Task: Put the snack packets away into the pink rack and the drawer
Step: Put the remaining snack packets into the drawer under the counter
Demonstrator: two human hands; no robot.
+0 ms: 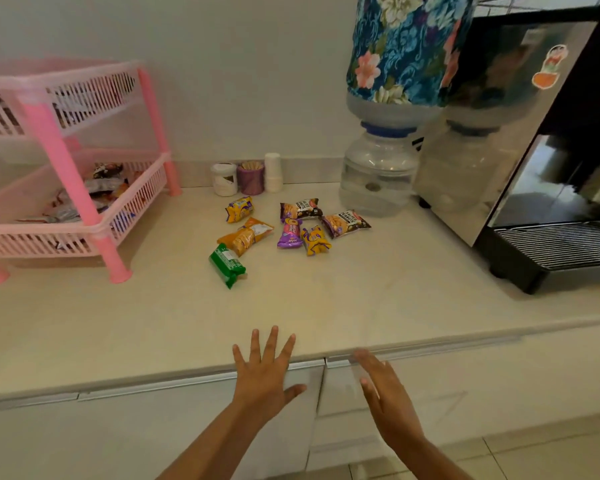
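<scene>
Both hands are hovering at the near edge of the surface (pixel 118 334), the left hand (pixel 262 372) with its fingers spread wide and the right hand (pixel 383 393) flat and relaxed, each holding nothing. The snack packets (pixel 284 230) are lying scattered mid-surface, well apart from the hands, a green packet (pixel 226 260) sitting nearest. The pink rack (pixel 84 188) is standing at the left with packets already lying in its lower tier, and a water bottle (pixel 378 171) is sitting just behind the pile at the right.

Seven loose snack packets are lying on the surface (pixel 326 299): two yellow (pixel 239 209), two peanut (pixel 300 208), one orange (pixel 246 236), one purple (pixel 289 233), one green (pixel 227 260).
</scene>
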